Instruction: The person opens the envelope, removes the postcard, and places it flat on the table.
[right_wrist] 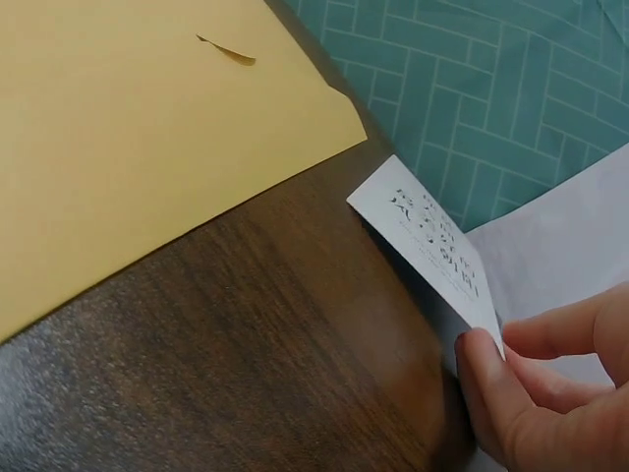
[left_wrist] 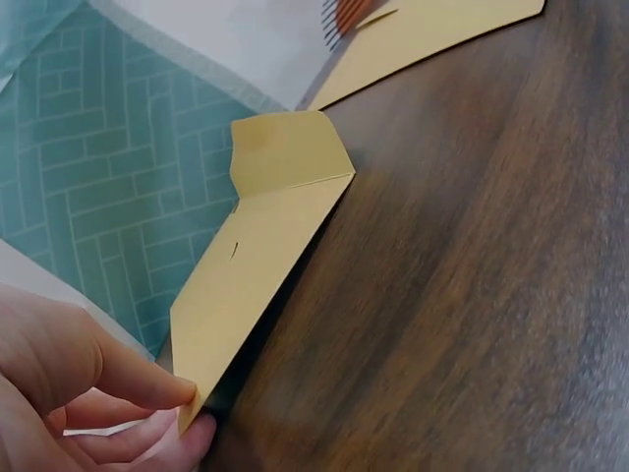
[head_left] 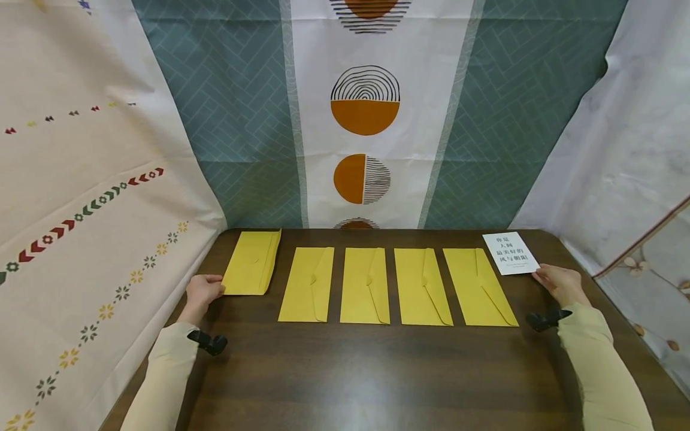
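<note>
At the table's far left, my left hand (head_left: 204, 293) pinches the lower left edge of a yellow envelope (head_left: 249, 263). In the left wrist view this envelope (left_wrist: 260, 236) is tilted off the table with its flap folded open, thumb on one face and fingers behind. On the far right, my right hand (head_left: 562, 284) pinches the lower right corner of a white card (head_left: 511, 253) printed with dark Chinese characters. The right wrist view has the card (right_wrist: 425, 246) raised at a slant above the table, between thumb and fingers.
Several more yellow envelopes lie in a row between the hands, the leftmost envelope (head_left: 305, 285) and the rightmost envelope (head_left: 480, 287) among them. They rest on a dark wooden table (head_left: 356, 371). A patterned cloth (head_left: 248, 120) hangs behind the table, with pale cloths at both sides.
</note>
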`<action>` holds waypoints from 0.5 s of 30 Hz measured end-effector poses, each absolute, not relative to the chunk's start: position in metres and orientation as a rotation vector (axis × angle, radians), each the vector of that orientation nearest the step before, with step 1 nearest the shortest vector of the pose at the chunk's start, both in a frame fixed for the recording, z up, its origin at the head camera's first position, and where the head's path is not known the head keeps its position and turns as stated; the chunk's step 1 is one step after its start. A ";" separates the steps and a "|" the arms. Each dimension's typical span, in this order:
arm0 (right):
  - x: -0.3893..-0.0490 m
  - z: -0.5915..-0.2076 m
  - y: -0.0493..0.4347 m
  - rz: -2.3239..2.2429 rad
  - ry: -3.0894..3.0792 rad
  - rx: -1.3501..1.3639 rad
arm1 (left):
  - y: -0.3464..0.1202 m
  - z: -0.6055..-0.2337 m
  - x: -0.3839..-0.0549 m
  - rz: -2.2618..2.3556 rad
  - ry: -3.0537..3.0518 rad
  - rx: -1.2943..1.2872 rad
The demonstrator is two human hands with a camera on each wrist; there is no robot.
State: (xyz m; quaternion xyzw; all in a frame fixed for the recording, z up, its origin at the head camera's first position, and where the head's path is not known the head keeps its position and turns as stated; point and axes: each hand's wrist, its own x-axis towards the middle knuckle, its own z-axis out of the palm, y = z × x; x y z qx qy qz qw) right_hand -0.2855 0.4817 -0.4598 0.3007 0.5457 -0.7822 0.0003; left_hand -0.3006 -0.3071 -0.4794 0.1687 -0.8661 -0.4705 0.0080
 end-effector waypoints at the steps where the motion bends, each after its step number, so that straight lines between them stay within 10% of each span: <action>1: -0.286 -0.459 0.481 -2.453 1.717 0.958 | -0.308 -0.479 -0.301 -1.462 -2.713 0.524; 15: -0.290 -0.458 0.474 -2.334 1.892 1.070 | -0.321 -0.462 -0.288 -1.300 -2.948 0.543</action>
